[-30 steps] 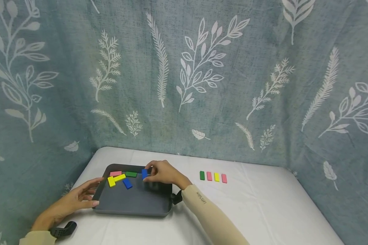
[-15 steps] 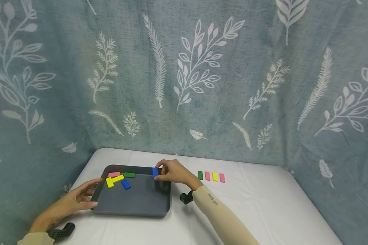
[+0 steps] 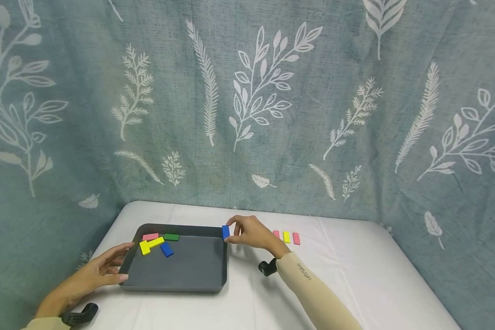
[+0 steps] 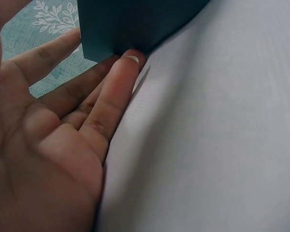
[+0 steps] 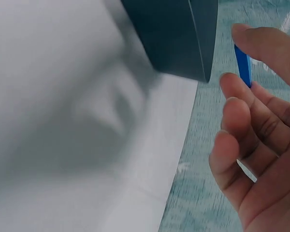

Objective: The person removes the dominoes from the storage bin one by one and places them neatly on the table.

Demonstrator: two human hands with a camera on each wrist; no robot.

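Observation:
My right hand [image 3: 253, 233] pinches a flat blue block [image 3: 226, 232] between thumb and fingertips, over the right rim of the grey tray [image 3: 189, 284]. In the right wrist view this blue block [image 5: 242, 66] appears edge-on, apart from the tray wall [image 5: 176, 43]. At the tray's left side, my left hand [image 3: 96, 272] lies with extended fingers against the outer wall, thumb near the front corner. Inside the tray are a pink block [image 3: 150, 237], a green block [image 3: 172, 237], a second blue block [image 3: 167, 250], and two yellow blocks, one [image 3: 145, 248] touching the other [image 3: 156, 242].
Right of the tray, a yellow block [image 3: 286, 237] stands in a row between two pink blocks, the right one [image 3: 296, 239] fully visible and the left one [image 3: 276, 233] partly covered by my right hand. A white cloth [image 3: 354, 275] covers the table; a patterned curtain [image 3: 231, 183] surrounds it.
My right hand has carried the blue block rightward from above the tray's inside to its right rim. It now hides the green block on the table. My left hand stays at the tray.

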